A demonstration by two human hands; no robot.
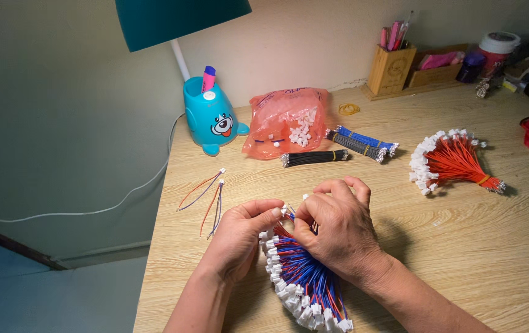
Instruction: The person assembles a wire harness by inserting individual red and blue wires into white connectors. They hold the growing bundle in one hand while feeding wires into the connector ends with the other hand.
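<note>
Fanned red-blue wire bundle [304,280], white plastic plugs

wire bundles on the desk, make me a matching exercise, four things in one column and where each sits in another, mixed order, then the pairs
Things:
1. red wire bundle
2. black wire bundle
3. red and blue wire bundle
4. loose wire pairs

Places:
A. under both hands at the near edge
B. far right of the desk, fanned out
C. just in front of the orange plastic bag
D. left of the left hand, lying alone

Pairs: 1-B, 2-C, 3-A, 4-D
</note>
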